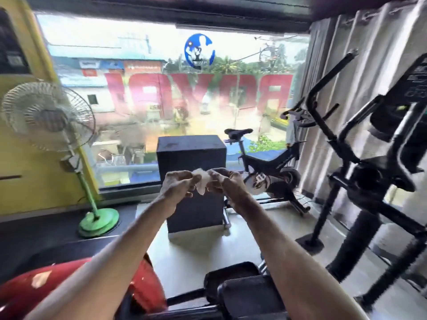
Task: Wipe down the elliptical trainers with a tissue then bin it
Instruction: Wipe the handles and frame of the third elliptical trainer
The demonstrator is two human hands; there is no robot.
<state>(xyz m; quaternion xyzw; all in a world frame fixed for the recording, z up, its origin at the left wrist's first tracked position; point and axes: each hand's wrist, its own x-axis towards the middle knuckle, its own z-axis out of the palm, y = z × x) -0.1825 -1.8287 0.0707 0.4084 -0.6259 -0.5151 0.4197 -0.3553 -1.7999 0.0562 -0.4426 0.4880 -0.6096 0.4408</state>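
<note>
Both arms reach forward at chest height. My left hand [176, 184] and my right hand [225, 182] pinch a small crumpled white tissue [200, 182] between them, one on each side. A black elliptical trainer [369, 172] stands to the right, its handlebars and console rising toward the upper right. Below me are the red housing [76, 289] and black pedals [240, 289] of another machine. No bin shows in the view.
A black box [191, 158] stands on the floor right behind my hands. A black exercise bike [268, 165] is by the big window. A pedestal fan with a green base [98, 221] stands left. Grey curtains hang at the right.
</note>
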